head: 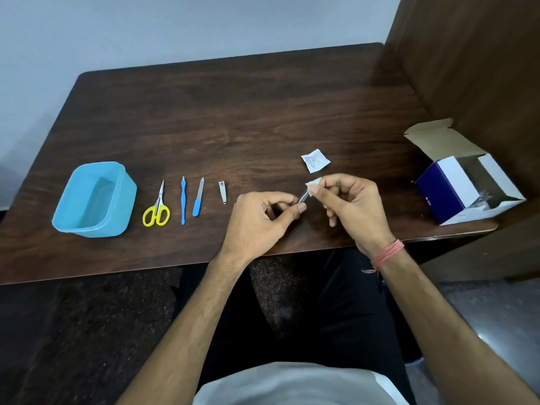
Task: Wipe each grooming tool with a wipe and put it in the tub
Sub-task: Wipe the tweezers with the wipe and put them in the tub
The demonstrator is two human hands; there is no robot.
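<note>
My left hand (263,217) pinches a small metal tool (303,197) while my right hand (347,200) presses a white wipe (313,185) onto its tip; the blue tub (95,200), scissors (157,207) and nail clipper (222,192) lie on the table (233,118).

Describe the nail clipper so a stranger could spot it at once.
Start at the blue tub on the table's left and follow the row of tools lying to its right. The nail clipper is last in the row, nearest the hands: the shortest tool, all silver metal, with no coloured handle.
</note>
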